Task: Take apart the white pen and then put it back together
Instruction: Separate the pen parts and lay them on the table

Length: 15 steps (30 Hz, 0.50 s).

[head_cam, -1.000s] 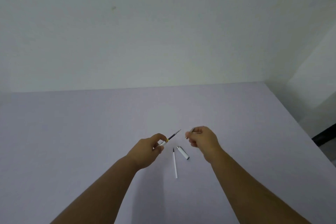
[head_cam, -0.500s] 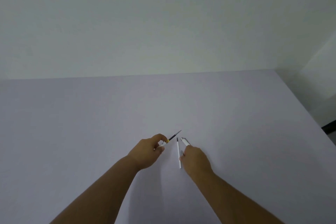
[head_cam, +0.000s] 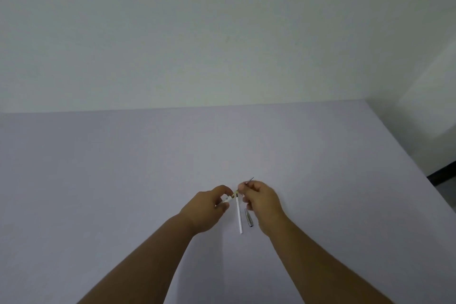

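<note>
Worktop (head_cam: 123,180): pale lilac, against white wall (head_cam: 222,32).
Left hand (head_cam: 209,207): grip closed on short white pen section (head_cam: 227,198) with yellow band, held just above worktop.
Right hand (head_cam: 262,201): grip pinched on thin dark refill (head_cam: 249,179), tip poking out beyond fingers, near left hand's piece.
White barrel (head_cam: 239,215): lying on worktop between hands.
Small capped piece (head_cam: 248,217): on worktop just beside barrel, under right hand.

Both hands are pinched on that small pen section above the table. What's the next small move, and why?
Probably pull the hands apart. The left hand pinches the short white gold-ringed pen section; the right hand grips the thin dark refill protruding from it. The long white pen tube and small metallic cap already lie on the pale table.
</note>
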Motion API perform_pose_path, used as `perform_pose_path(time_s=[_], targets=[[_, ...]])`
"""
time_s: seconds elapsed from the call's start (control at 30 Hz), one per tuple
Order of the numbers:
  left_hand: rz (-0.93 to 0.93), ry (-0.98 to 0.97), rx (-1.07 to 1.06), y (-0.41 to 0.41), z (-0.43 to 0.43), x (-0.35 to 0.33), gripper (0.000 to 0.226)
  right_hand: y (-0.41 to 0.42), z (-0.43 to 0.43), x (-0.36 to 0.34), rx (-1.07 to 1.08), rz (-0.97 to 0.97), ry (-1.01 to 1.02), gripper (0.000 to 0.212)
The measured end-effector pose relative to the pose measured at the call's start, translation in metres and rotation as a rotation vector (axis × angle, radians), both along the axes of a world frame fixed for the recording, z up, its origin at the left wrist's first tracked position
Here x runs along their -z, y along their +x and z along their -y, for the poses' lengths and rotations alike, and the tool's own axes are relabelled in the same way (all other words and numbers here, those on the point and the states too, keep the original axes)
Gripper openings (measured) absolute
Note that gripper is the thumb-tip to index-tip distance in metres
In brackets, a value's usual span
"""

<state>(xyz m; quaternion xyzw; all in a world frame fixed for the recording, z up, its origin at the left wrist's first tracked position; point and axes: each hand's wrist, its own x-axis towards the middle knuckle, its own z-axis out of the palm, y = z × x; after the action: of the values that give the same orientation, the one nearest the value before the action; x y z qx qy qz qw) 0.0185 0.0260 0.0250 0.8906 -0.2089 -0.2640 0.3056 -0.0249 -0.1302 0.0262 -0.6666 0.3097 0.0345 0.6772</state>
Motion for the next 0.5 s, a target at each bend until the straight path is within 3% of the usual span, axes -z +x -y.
perform_pose_path(time_s=[0.07, 0.1, 0.2, 0.27, 0.5], targets=[[-0.011, 0.005, -0.011, 0.001, -0.002, 0.001, 0.02, 0.009, 0.011, -0.001, 0.251, 0.048, 0.07, 0.014], [-0.014, 0.016, -0.017, 0.002, -0.004, 0.001, 0.021, 0.013, 0.021, 0.0, 0.331, 0.048, 0.013, 0.015], [-0.028, 0.035, -0.055, 0.003, -0.008, 0.006, 0.025, 0.012, 0.049, 0.01, 0.114, -0.158, -0.476, 0.02], [-0.038, 0.035, -0.084, 0.002, -0.008, 0.01, 0.024, 0.007, 0.055, 0.019, -0.065, -0.273, -0.668, 0.021], [-0.04, 0.042, -0.093, 0.003, -0.008, 0.015, 0.017, -0.002, 0.051, 0.04, -0.128, -0.291, -0.674, 0.016]])
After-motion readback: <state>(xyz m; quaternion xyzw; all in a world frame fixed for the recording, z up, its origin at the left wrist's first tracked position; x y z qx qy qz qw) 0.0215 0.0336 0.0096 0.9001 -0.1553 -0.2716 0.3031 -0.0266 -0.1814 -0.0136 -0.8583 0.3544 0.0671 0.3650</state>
